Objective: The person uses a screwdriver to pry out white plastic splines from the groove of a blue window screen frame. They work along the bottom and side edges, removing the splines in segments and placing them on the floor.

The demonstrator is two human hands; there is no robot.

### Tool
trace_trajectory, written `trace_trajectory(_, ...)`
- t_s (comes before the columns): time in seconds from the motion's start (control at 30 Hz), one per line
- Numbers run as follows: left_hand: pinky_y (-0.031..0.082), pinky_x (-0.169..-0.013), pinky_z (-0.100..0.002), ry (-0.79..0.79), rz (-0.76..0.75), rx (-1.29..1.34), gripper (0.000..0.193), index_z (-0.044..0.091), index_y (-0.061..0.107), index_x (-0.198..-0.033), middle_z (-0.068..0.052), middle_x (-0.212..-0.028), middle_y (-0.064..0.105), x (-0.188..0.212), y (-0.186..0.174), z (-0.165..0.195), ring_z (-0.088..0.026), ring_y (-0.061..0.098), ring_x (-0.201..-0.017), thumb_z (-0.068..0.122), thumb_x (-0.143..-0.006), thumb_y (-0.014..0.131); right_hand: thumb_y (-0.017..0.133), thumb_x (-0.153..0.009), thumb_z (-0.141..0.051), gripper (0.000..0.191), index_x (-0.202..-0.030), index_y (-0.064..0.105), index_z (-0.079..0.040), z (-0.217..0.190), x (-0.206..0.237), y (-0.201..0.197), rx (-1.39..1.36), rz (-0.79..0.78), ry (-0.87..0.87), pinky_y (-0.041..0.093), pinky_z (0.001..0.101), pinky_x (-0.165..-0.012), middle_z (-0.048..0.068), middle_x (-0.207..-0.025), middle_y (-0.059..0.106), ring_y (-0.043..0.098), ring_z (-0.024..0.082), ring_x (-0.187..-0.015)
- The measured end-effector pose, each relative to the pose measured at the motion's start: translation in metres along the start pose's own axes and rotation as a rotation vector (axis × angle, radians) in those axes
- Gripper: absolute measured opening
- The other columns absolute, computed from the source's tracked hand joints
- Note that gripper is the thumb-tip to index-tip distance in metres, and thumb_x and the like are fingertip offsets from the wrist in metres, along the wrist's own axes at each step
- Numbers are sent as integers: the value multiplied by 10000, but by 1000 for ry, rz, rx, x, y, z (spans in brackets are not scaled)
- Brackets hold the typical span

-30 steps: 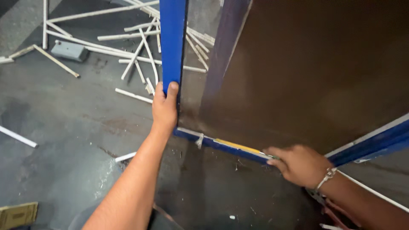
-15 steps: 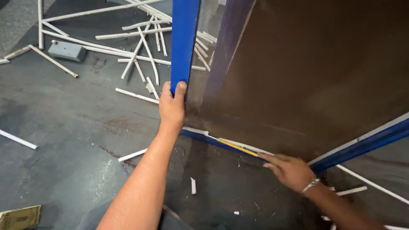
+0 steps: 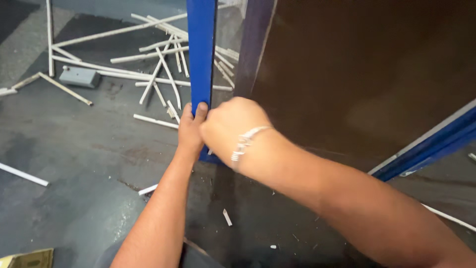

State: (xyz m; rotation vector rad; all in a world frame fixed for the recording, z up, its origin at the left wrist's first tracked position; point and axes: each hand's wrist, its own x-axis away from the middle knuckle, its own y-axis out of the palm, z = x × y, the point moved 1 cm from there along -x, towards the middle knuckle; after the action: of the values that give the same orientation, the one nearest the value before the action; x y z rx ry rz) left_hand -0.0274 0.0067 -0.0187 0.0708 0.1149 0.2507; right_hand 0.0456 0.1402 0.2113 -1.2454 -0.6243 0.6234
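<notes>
A blue upright frame bar (image 3: pixel 201 54) stands at the edge of a large dark brown panel (image 3: pixel 367 74). My left hand (image 3: pixel 191 131) grips the lower part of this bar, fingers wrapped around it. My right hand (image 3: pixel 232 128), with a silver bracelet on the wrist, has its fingers closed right beside the left hand at the bar's lower end; what it holds is hidden. A second blue bar (image 3: pixel 431 144) runs along the panel's lower right edge.
Several white strips (image 3: pixel 163 74) lie scattered on the dark grey floor behind the bar, with a small grey box (image 3: pixel 79 77) at the left. A loose white strip (image 3: pixel 22 174) lies at the left, and a small white chip (image 3: pixel 227 217) lies near my arms.
My right hand has moved from the panel's bottom edge on the right up and left to the blue upright bar, beside my left hand. My left hand has kept its grip.
</notes>
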Motion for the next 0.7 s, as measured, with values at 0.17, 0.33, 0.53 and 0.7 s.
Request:
trace_trajectory(0.17,417,-640,-272,-28,-16,9,402,80,621,-1018,41,-791,549,0,2,6,-71,482,-733,481,-1001,625,698,-813,-274,143,-836,761,-147,23,48,5,-23,-202,100,565,465,-739,118,-810,731,721,327,-839)
trace_trajectory(0.33,426,-631,-249,-46,33,34,403,85,645,-959,50,-778,583,-2,6,6,-56,499,-718,488,-955,671,689,-835,-450,366,-1163,673,-289,42,173,120,-313,-321,523,574,452,-726,22,-906,741,730,286,-857)
trace_trajectory(0.53,389,-620,-244,-69,5,148,397,74,674,-967,61,-780,574,-4,6,6,-46,467,-714,466,-934,723,715,-837,-389,303,-1024,714,-151,4,184,213,-497,120,414,567,460,-725,109,-954,757,722,364,-896)
trace_trajectory(0.7,414,-612,-238,-50,52,79,404,70,679,-933,53,-761,592,-4,6,8,-46,496,-700,469,-912,738,708,-833,-497,440,-1001,779,-97,-15,45,206,-771,154,689,579,466,-779,193,-839,757,734,385,-823)
